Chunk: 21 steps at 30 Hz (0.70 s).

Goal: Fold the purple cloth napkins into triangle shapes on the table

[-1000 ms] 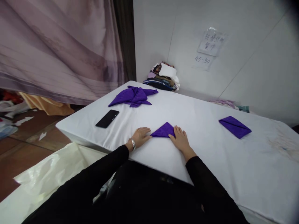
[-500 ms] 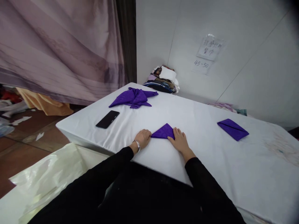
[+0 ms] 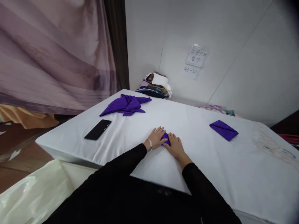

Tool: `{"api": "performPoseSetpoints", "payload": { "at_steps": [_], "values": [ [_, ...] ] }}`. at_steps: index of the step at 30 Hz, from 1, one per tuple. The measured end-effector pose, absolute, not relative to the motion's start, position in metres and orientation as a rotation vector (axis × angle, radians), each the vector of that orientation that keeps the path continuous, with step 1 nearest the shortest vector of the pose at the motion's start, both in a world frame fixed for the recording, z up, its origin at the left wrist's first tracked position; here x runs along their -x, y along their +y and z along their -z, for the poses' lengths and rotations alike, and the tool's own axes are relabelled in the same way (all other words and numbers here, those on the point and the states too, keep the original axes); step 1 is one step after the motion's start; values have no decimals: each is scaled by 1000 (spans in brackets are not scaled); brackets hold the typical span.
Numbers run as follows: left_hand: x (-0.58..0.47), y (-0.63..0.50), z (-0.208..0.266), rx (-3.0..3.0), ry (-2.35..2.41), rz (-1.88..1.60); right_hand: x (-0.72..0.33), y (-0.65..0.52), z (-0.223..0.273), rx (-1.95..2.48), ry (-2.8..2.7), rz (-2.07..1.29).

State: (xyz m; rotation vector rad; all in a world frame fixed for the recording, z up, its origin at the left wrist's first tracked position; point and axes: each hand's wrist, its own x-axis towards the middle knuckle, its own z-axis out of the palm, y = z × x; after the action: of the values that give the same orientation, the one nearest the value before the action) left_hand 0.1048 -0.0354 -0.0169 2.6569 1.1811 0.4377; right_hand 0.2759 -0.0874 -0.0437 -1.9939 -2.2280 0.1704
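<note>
Purple cloth (image 3: 165, 137) just below frame centre is mostly covered now that the left hand (image 3: 156, 137) has moved toward the right hand (image 3: 174, 146), both pressing unclenched, probably folding its left corner.

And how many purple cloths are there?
3 in view: a rumpled purple cloth beyond the black phone, a folded purple cloth off to the right, and a middle purple cloth between the left fingers and right fingers, partly hidden. Others might be hidden underneath.

Dim, even light, pale glare on the cream sheet (image 3: 46, 183) (upper-right corner darkly vignetted)
</note>
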Motion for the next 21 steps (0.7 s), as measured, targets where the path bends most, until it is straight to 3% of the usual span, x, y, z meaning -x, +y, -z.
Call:
{"api": "performPoseSetpoints", "payload": {
  "at_steps": [4,15,21],
  "values": [
    [-120,-26,35,-2664,1225,-183,-278,-88,44,1981,-2237,-190],
    [-118,-16,36,-2744,1312,-114,-302,-106,17,1952,-2106,-369],
    [-118,-11,38,-2824,1280,18,-270,-97,-14,1800,-2124,-201]
  ]
}}
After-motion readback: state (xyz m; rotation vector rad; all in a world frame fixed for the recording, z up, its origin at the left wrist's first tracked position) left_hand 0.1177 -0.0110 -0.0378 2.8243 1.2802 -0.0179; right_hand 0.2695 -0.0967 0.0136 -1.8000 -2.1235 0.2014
